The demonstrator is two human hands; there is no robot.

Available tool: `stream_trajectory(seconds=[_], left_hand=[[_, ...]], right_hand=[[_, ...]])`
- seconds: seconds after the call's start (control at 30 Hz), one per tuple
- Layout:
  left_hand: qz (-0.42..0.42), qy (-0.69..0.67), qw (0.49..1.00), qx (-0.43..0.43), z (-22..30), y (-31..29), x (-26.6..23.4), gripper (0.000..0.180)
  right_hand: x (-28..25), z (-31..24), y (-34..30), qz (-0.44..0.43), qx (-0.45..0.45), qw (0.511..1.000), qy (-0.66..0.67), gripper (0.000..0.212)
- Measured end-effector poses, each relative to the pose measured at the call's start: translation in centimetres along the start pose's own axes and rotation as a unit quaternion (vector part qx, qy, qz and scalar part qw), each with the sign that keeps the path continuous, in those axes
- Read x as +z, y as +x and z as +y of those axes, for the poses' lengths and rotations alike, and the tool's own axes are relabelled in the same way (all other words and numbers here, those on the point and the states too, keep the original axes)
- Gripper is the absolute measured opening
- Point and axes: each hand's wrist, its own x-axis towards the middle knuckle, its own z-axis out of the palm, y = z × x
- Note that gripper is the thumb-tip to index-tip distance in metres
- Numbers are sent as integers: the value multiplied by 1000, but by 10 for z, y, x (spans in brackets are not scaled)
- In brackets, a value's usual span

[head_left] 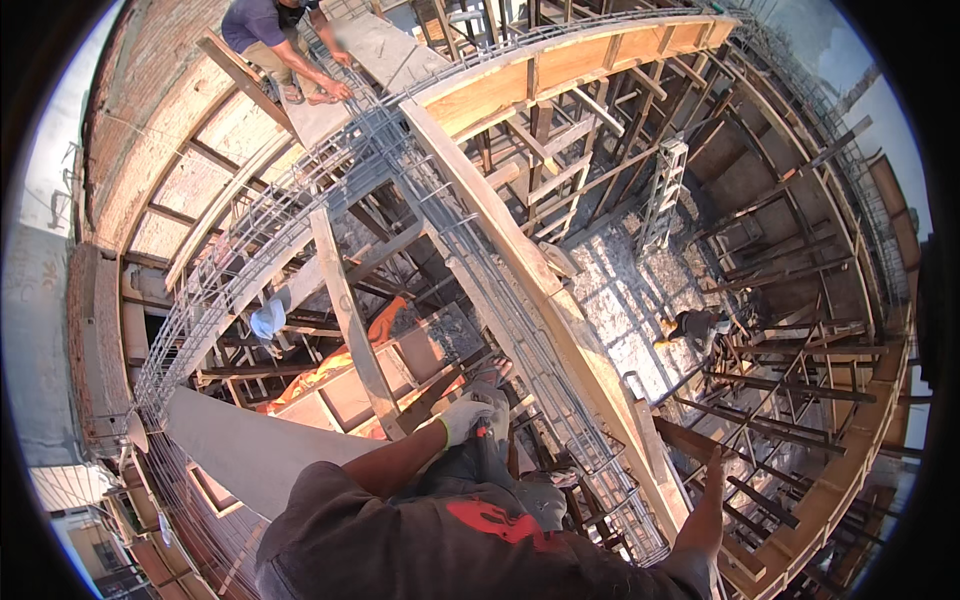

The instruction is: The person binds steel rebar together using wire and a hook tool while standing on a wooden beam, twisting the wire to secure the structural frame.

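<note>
My left hand [464, 418], in a pale work glove, is low in front of my body near my knees. Its fingers look curled, with a small orange-red bit beside them; what they hold is not clear. My right arm reaches out to the right. The right hand [715, 461] is closed at the end of a short brown wooden board [686, 436], beside the formwork edge. Between my hands runs a long beam form with steel reinforcing bars [530, 345] lying in it, edged by a light timber side board [500, 240].
A person [275, 45] crouches at the far left, hands on the bars. Another person [697, 328] is below on the right, near a metal ladder [664, 190]. Deep openings with timber props flank the beam. A pale panel [250, 440] lies at my left.
</note>
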Motion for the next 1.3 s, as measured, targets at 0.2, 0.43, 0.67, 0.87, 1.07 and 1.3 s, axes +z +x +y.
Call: stream_trajectory(seconds=[0.2, 0.43, 0.67, 0.87, 1.07, 1.3], left_hand=[[113, 104, 984, 87, -75, 29, -39, 8], [246, 331, 910, 56, -111, 59, 1, 20], [253, 655, 711, -26, -136, 54, 37, 47], [335, 724, 603, -26, -155, 115, 16, 52], [363, 697, 614, -77, -135, 161, 8, 67], [373, 676, 627, -103, -90, 169, 25, 68]], right_hand=[[-15, -65, -24, -75, -36, 996, -43, 37], [-85, -103, -61, -75, 64, 981, 164, 91], [-3, -36, -225, -163, 342, 823, 423, 38], [55, -109, -296, -342, 252, 837, 346, 31], [85, -173, -317, -273, 156, 945, 89, 33], [111, -257, -326, -212, 40, 947, 237, 25]])
